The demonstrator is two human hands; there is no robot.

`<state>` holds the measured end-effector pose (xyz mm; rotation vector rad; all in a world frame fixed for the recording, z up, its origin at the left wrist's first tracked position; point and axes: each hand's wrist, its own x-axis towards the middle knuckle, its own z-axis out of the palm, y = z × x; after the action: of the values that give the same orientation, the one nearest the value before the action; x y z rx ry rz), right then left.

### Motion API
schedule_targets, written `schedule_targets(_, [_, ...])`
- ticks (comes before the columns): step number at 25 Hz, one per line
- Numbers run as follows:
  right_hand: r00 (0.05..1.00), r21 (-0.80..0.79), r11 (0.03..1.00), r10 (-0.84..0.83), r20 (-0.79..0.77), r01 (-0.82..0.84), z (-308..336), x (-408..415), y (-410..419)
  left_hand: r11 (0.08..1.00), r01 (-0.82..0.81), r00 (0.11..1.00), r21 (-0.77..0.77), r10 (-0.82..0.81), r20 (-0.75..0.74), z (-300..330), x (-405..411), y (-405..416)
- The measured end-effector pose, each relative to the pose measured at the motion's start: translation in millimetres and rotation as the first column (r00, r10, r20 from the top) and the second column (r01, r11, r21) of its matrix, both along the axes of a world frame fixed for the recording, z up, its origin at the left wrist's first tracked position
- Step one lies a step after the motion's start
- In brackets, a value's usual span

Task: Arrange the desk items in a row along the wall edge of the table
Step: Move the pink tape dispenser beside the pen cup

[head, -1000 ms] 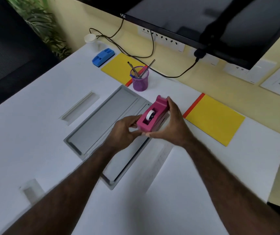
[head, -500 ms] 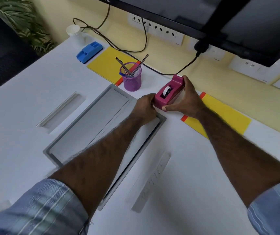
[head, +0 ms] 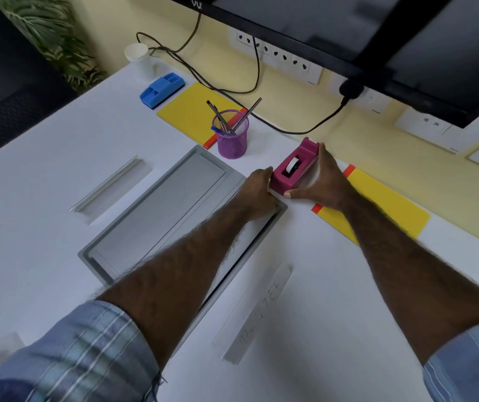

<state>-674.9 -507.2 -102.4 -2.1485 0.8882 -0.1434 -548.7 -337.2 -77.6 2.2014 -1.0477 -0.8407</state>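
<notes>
Got both hands on the pink tape dispenser [head: 293, 166], far side of the tabletop [head: 333, 285], between the purple pen cup [head: 231, 137] and right yellow folder [head: 377, 204]. Left hand [head: 258, 190] pinches the near end, right hand [head: 323, 181] cups the side. Probably weighted and rigid, smooth plastic, so hold the base, not the cutter.

left of left hand [head: 257, 188]: blocked by pen cup [head: 231, 136] | right of right hand [head: 323, 181]: yellow notebook [head: 383, 207] lies flat
</notes>
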Motion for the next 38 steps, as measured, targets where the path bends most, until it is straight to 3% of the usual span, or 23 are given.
schedule_targets(5, [0.989, -0.035, 0.989, -0.144, -0.012, 0.144, 15, -18, 42, 0.993, -0.105, 0.994, -0.052, 0.106, 0.024, 19, -23, 44])
schedule_targets(9, [0.987, -0.062, 0.989, -0.132, 0.088, 0.138, 38, -43, 102, 0.977, -0.168, 0.982, -0.131, 0.177, 0.062, 35, -52, 114])
schedule_targets(15, [0.99, -0.136, 0.983, 0.132, 0.055, -0.123, 81, -78, 241, 0.945, -0.253, 0.932, -0.207, 0.296, 0.211, 67, -118, 249])
schedule_targets(22, [0.902, -0.267, 0.867, 0.431, -0.02, -0.42, 126, -121, 406, 0.902, -0.364, 0.785, -0.233, 0.432, 0.444, 104, -204, 417])
schedule_targets(32, [0.622, -0.307, 0.593, 0.783, 0.002, -0.744, 154, -230, 655, 0.711, -0.641, 0.522, -0.29, 0.68, 0.515, 115, -385, 679])
schedule_targets(38, [0.361, -0.286, 0.343, 0.933, -0.009, -0.895, 154, -301, 802, 0.467, -0.825, 0.287, -0.32, 0.832, 0.475, 106, -507, 822])
